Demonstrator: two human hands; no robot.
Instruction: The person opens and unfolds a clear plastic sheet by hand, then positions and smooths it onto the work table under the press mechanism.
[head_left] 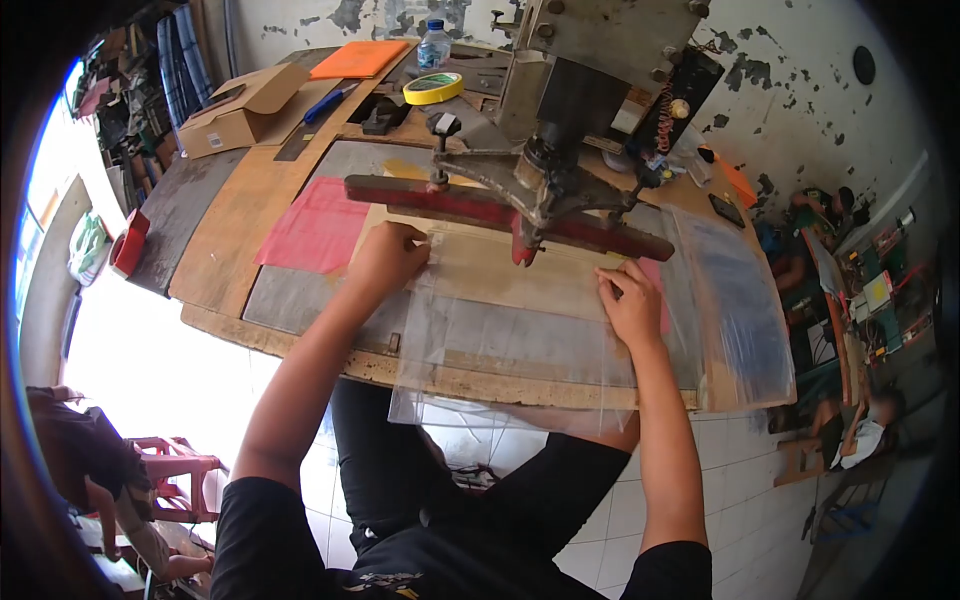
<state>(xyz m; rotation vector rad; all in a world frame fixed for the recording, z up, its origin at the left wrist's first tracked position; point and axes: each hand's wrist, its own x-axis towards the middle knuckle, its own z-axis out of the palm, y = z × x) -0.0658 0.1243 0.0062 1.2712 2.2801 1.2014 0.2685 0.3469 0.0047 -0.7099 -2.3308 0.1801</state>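
Observation:
A clear plastic sheet [510, 345] lies across the table, its near end hanging over the front edge. My left hand [390, 258] pinches its left side near the far end, thumb and fingers closed. On the opposite side, my right hand [630, 300] has its fingers closed at the sheet's right edge. Under the far part of the plastic is a tan flat piece [480, 265], with pink-red material [315, 225] showing to the left. Just above and beyond my hands hangs a press head with a long red-edged bar [430, 203].
A stack of clear plastic sheets [745, 310] lies at the table's right. Toward the back are an open cardboard box [235, 115], yellow tape [433, 88], a water bottle [434, 45] and an orange sheet [358, 60]. People sit at both sides of the room.

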